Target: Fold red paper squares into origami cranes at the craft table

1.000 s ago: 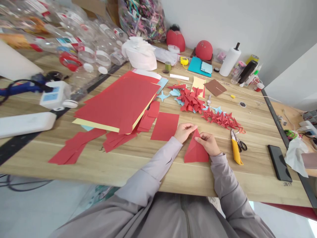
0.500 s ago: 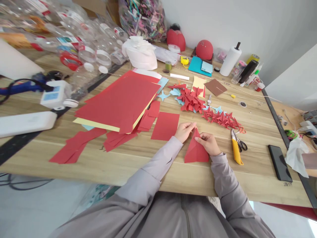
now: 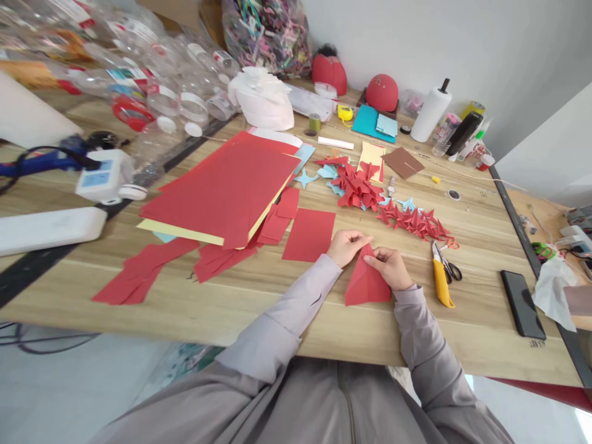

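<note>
A sheet of red paper (image 3: pixel 367 282), folded to a point at its far end, stands between my hands near the front of the table. My left hand (image 3: pixel 346 246) pinches the pointed tip from the left, fingers together. On the right side, my right hand (image 3: pixel 391 266) grips the paper just below the tip, thumb on the near face. Flat on the table left of my left hand lies a red paper rectangle (image 3: pixel 309 234). Beyond my hands are folded red paper stars (image 3: pixel 414 222) and a heap of folded red pieces (image 3: pixel 358 185).
A yellow utility knife (image 3: pixel 443 280) and black-handled scissors (image 3: pixel 451 268) lie right of my right hand, with a phone (image 3: pixel 522 303) farther right. Large red sheets (image 3: pixel 222 185) and red strips (image 3: pixel 143 271) spread on the left. Plastic bottles (image 3: pixel 171 98) crowd the back left.
My left fingertips have shifted slightly right and down over the paper's tip. The paper's lower edge has moved a little toward me. My right hand stays nearly in place.
</note>
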Tool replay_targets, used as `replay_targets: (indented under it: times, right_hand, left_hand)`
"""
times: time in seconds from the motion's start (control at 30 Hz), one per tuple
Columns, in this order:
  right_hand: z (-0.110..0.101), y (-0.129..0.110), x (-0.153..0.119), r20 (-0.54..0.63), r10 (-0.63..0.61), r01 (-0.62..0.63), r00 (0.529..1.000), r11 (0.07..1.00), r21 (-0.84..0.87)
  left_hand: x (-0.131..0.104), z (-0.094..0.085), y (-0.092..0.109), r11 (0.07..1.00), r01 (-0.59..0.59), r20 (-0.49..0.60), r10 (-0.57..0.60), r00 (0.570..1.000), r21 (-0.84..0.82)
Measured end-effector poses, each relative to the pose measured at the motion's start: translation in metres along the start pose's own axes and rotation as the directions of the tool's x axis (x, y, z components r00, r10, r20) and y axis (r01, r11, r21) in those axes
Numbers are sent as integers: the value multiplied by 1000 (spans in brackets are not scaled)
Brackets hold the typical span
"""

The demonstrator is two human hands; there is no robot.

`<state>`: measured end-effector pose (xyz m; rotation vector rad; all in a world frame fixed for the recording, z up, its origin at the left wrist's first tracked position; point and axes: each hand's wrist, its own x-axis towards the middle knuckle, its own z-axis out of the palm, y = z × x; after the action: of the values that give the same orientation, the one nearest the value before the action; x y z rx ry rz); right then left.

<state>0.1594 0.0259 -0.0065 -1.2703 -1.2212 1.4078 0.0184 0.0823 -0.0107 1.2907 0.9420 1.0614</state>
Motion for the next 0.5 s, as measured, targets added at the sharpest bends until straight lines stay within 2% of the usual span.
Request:
replay_targets:
  times: [0.1,0.3,0.5]
  right_hand:
    - [-1,2,1,-6,0,0,1000,1000,-7]
    - [-2,1,1,-51,-7,9,999,998,55]
    - [-3,-4,3,-230,-76,93,970,994,64]
  left_hand:
    - [-1,-1,2,1000,7,-13,-7,1000,20]
    - [-1,1,4,995,29,50,-25,998,-94]
    - [-2,-1,1,999,15,166,-23,986,48]
